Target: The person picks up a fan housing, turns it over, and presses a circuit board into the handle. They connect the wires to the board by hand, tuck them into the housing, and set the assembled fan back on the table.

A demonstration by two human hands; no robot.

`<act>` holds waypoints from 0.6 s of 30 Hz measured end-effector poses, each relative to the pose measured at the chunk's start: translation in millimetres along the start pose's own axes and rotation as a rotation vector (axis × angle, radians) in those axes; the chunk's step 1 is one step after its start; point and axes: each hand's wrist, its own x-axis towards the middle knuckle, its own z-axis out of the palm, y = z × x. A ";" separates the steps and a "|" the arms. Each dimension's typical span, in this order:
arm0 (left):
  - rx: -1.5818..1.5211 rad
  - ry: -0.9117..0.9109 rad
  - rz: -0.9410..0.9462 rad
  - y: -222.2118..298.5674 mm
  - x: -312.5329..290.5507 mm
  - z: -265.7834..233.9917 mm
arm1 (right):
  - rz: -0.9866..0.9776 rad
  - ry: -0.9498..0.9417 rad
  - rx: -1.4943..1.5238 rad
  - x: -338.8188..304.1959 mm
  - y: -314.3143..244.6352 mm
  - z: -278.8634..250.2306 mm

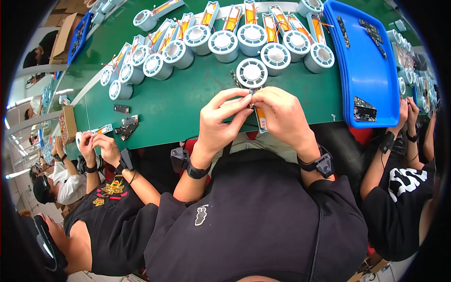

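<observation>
- Both hands meet at the near edge of a green table (pixel 188 101). Left hand (pixel 221 123) and right hand (pixel 282 117) have fingertips pinched together on one small fan unit (pixel 252 75), gripping its long handle part with an orange strip inside.
- Its round white fan head rests on the table, just beyond the fingers, likely so the table steadies it while the fingers work.
- Rows of similar fans (pixel 225 40) lie farther away, heads toward the person.
- Blue tray (pixel 371 70) at right holds dark circuit boards.
- Co-workers' hands work on either side, left and right; cardboard boxes sit far left.
</observation>
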 end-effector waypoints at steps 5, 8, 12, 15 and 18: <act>0.218 0.089 0.148 4.7 1.0 3.3 | -0.062 0.041 -0.018 -1.1 3.8 1.5; 0.176 0.140 0.161 -12.9 -12.0 2.0 | 0.055 -0.007 0.069 6.3 -6.2 -1.1; 0.162 0.126 0.213 -13.9 -11.0 9.9 | 0.009 -0.066 0.005 4.8 -2.6 -12.6; 0.099 0.068 0.231 -16.9 -6.9 -12.3 | 0.008 -0.018 0.051 11.5 -2.4 6.4; 0.001 0.058 0.217 -21.8 -11.9 -2.5 | -0.010 -0.025 0.094 4.9 -1.4 6.5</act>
